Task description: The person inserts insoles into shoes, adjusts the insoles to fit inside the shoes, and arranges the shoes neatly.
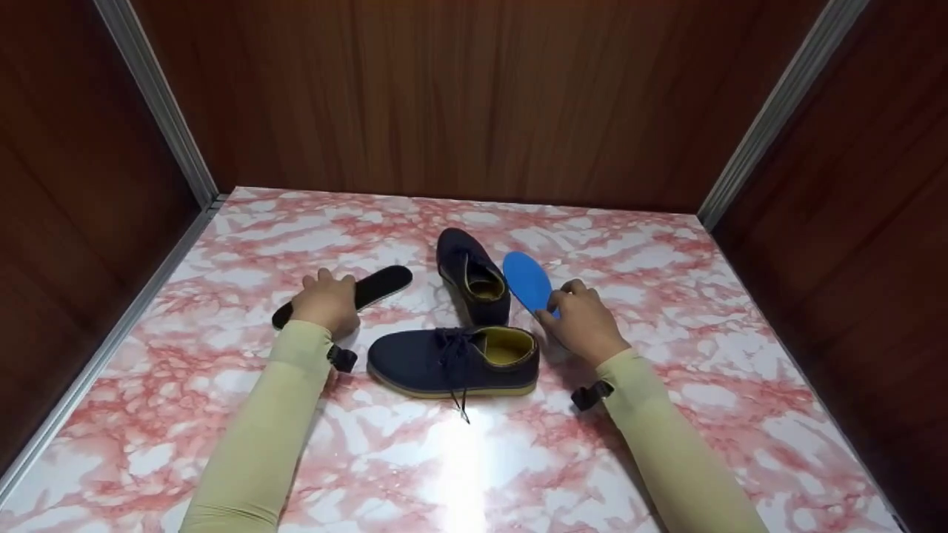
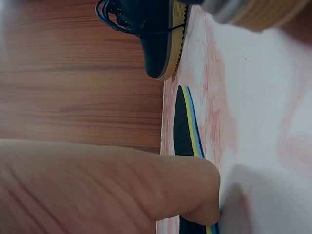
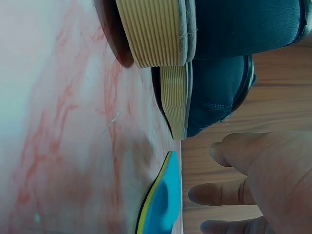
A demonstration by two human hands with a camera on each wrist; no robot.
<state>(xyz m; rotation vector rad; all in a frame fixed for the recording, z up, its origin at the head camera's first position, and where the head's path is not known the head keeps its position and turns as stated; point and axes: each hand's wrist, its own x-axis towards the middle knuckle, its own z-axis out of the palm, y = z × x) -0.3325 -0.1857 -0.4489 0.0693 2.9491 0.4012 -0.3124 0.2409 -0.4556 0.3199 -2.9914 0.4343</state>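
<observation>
An insole (image 1: 384, 286), black side up, lies at the left with yellow and blue layers along its edge in the left wrist view. My left hand (image 1: 326, 302) grips across its middle, thumb at the near edge and fingers over the far side. At the right lies a blue insole (image 1: 527, 280). Close over its near end is my right hand (image 1: 585, 322), its thumb and fingers spread apart in the right wrist view. Between my hands, one dark blue lace-up shoe (image 1: 422, 359) stands sideways, and the other shoe (image 1: 474, 270) points away behind it.
Both shoes stand on a red-and-white marbled tabletop (image 1: 370, 474). Brown wood-grain panels (image 1: 474, 96) enclose the back and sides, with metal strips (image 1: 785, 111) at the corners. The front shoe's laces (image 1: 461, 403) hang down to the tabletop.
</observation>
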